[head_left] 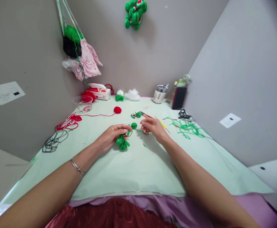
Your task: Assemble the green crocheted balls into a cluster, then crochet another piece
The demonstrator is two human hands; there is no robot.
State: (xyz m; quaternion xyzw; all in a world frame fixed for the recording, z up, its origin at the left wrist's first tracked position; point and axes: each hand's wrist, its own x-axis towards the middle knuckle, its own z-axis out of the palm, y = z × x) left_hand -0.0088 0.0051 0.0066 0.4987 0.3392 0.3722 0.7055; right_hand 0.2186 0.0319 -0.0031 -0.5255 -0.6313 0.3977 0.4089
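Note:
My left hand (pixel 116 134) is closed around a bunch of green crocheted pieces (pixel 122 143) with bits of red and white, held just above the table. To its right my right hand (pixel 151 126) makes a pinch, and a thin green yarn strand (pixel 140 130) shows at its fingertips; whether a needle is in there too is too small to tell. A round green crocheted ball (pixel 134 126) lies between the hands. Behind it are another green crocheted piece (pixel 138 114) and scissors (pixel 145 114) with orange handles, partly behind my right hand.
Red yarn (pixel 72 122) and dark yarn (pixel 54 141) lie loose at left, green yarn strands (pixel 188 126) at right. Along the back stand a plastic tub (pixel 83 106), tissue box (pixel 101 93), white stuffing (pixel 133 95), pen can (pixel 159 95) and phone (pixel 179 98). A red yarn ball (pixel 117 110) sits nearer.

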